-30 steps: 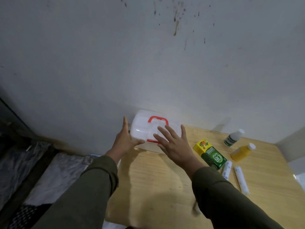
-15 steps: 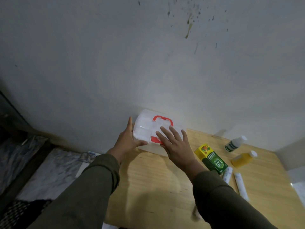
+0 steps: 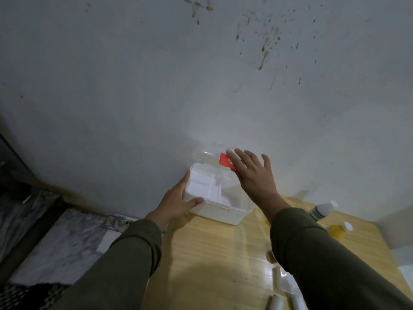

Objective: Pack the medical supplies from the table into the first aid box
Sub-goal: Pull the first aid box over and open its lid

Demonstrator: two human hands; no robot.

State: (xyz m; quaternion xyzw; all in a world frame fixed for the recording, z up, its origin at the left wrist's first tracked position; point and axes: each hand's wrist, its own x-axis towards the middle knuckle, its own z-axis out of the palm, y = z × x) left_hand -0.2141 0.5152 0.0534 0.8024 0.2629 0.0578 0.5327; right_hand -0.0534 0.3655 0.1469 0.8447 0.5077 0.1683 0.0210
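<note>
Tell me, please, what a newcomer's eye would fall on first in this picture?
Likely the first aid box against the wall, its clear lid with red handle tipped up by the right hand while the left hand grips its near corner. Then the stained wall above.

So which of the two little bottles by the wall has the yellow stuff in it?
The yellow bottle, the one nearer the person, beside the right sleeve. The white bottle with a green label lies further back towards the wall.
</note>
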